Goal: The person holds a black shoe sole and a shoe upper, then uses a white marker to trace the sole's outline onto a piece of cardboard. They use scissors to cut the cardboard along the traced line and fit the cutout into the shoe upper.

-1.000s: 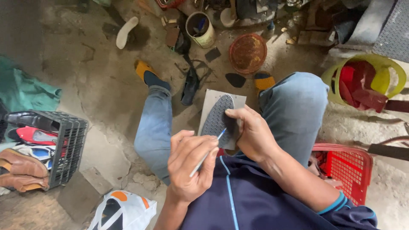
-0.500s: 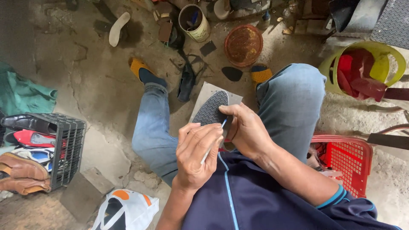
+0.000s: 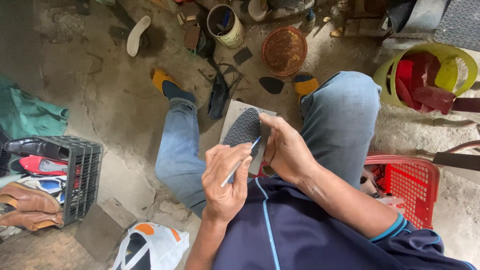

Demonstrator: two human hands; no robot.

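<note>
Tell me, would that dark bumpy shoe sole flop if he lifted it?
Probably it bends a little: the sole looks thin and rubbery. Its ridged tread likely resists slipping. It seems light, since the right hand steadies it and its pale sheet alone.

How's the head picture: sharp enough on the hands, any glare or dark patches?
Head view: soft, even daylight, no glare; left hand, pen and dark sole are sharp; wide-angle bending toward the edges; the top left corner falls into shadow.
</note>
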